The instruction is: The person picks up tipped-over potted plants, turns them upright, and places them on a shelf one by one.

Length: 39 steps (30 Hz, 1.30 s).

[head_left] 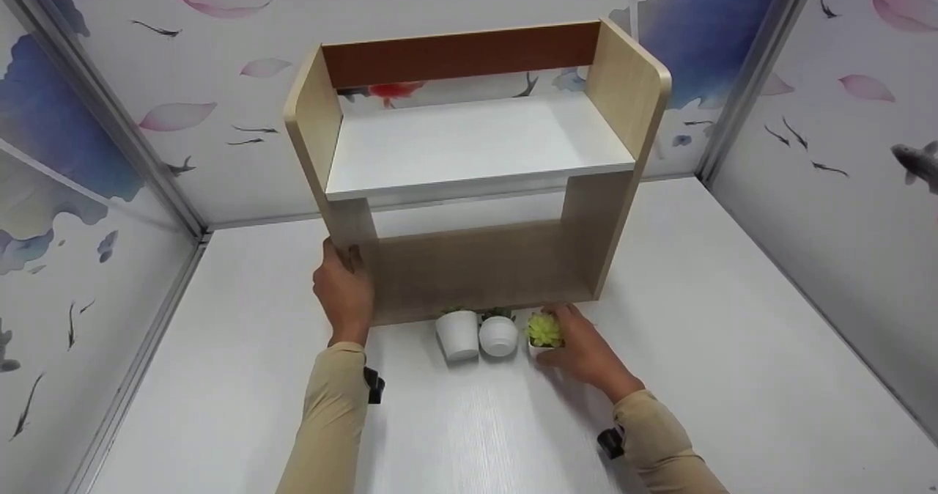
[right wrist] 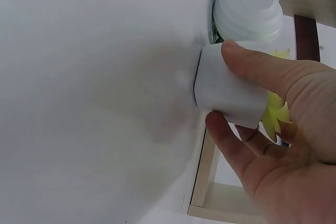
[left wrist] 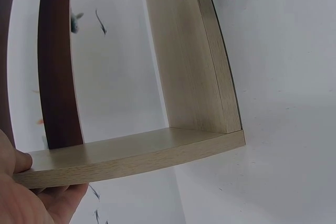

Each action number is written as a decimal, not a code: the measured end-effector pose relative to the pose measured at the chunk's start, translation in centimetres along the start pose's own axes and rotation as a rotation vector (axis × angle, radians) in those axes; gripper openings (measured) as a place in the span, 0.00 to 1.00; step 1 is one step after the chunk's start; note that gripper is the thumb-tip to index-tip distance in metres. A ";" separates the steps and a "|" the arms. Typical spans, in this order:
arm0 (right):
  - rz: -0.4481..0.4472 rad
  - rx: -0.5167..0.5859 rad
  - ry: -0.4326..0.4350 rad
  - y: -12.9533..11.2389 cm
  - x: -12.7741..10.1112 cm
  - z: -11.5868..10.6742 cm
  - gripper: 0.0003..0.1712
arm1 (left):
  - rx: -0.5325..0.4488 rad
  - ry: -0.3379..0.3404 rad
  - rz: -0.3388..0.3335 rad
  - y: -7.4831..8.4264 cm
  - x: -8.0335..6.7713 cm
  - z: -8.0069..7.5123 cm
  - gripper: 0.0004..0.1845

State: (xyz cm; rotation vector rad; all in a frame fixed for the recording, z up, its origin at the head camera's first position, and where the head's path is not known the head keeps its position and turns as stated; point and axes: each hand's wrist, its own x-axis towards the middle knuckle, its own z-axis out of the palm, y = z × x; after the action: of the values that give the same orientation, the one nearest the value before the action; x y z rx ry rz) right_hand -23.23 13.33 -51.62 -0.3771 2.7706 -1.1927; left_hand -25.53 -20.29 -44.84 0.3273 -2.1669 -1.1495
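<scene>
A light wooden shelf unit with a white upper board and a brown back strip stands on the white table. My left hand grips the lower front edge of its left side panel; in the left wrist view my left hand has the thumb on top and the fingers underneath. My right hand holds a small white pot with a yellow-green succulent in front of the shelf's base. In the right wrist view my right hand pinches that small white pot between thumb and fingers.
Two more white pots, one smooth and one ribbed, stand left of the held one against the shelf's base; the ribbed pot lies just beyond my right thumb. Patterned walls close in the table on three sides.
</scene>
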 end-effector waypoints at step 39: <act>-0.359 0.068 0.218 -13.9 -3.7 -13.9 0.44 | 0.006 0.013 0.002 0.0 0.1 0.0 0.19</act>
State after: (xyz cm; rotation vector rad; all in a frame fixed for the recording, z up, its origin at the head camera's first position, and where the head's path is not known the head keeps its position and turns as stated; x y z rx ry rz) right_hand -19.71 14.88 -32.02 -0.8108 2.9184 -1.4802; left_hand -25.58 -20.30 -44.79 0.3342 -2.1593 -1.1361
